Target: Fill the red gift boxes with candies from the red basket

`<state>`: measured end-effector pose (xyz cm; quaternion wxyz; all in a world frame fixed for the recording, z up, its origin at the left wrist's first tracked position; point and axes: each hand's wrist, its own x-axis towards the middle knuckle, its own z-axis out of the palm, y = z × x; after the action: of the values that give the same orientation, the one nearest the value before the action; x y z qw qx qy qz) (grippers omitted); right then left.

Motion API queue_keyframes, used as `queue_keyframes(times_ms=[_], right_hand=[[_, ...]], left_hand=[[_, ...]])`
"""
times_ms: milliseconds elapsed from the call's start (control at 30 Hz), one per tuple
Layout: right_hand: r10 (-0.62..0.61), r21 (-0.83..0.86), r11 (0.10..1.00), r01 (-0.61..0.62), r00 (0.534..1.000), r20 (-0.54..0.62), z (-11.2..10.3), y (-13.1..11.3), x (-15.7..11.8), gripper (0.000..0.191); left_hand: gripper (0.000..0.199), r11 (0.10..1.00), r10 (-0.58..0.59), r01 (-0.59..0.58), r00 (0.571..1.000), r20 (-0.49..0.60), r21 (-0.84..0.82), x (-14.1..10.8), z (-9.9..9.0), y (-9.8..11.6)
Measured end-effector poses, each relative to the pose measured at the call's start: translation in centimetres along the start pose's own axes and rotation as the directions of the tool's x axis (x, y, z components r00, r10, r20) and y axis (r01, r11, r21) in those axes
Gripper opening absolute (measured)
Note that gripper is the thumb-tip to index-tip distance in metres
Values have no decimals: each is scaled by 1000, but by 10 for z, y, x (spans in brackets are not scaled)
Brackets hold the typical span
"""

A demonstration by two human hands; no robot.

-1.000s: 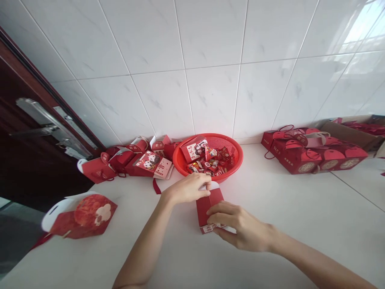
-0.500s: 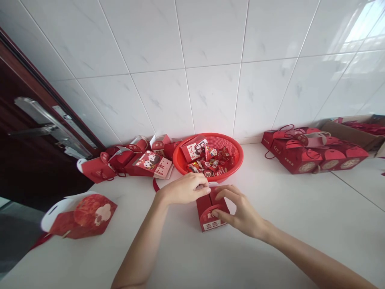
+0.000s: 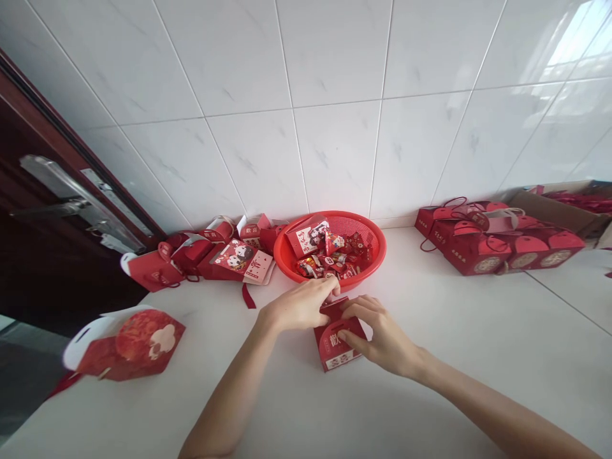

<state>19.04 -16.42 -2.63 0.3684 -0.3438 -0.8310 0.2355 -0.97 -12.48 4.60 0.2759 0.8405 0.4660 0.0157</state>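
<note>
"What's the biggest thing we see?"

"The white wall (image 3: 335, 64). Then our table (image 3: 430, 357), and the dark door (image 3: 33, 121) on the left."

"And after those?"

"Red boxes (image 3: 497, 242) packed together on the right, a heap of boxes (image 3: 224, 258) on the left, and a red basket (image 3: 283, 258) between them. One open box (image 3: 138, 344) sits near the table's left edge."

"What about our hands?"

"Our left hand (image 3: 301, 307) bends over the far end of the small box (image 3: 342, 359). We can't tell if it grips. Our right hand (image 3: 382, 335) pinches the near flap (image 3: 329, 343) with thumb and fingers."

"Where's that small box?"

"On the table, just in front of the basket."

"And the littlest things?"

"Shiny packets (image 3: 335, 261) inside the basket."
</note>
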Motion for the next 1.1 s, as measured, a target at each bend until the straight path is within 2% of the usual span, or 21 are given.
queue_keyframes(times_ms=[100, 233, 367, 433, 600, 733, 967, 1100], right_hand=[[45, -27, 999, -46, 999, -26, 1, 2, -1, 16], [101, -113, 988, -108, 993, -66, 2, 6, -2, 20], [88, -183, 978, -99, 994, -69, 0, 5, -2, 23], [83, -214, 973, -90, 996, -39, -1, 0, -3, 28], [118, -274, 958, -90, 989, 88, 3, -20, -10, 70], [192, -341, 929, -145, 975, 109, 6, -28, -21, 83], [320, -471, 847, -248, 944, 78, -8, -14, -48, 80], [393, -472, 808, -352, 920, -14, -11, -8, -55, 81]], left_hand=[[8, 1000, 27, -27, 1000, -7, -2, -2, -2, -1], [29, 998, 53, -54, 998, 39, 20, -4, -5, -3], [20, 1000, 17, -17, 993, 120, 2, -6, -5, -3], [24, 1000, -18, 19, 992, 125, -2, -8, -6, -1], [18, 999, -46, 45, 991, 125, 12, -8, -5, 7], [19, 1000, 28, -27, 993, 112, -12, -3, 2, 12], [28, 987, 147, -146, 989, 16, -70, 9, 23, 20], [32, 967, 230, -230, 973, -16, -106, 16, 39, 30]])
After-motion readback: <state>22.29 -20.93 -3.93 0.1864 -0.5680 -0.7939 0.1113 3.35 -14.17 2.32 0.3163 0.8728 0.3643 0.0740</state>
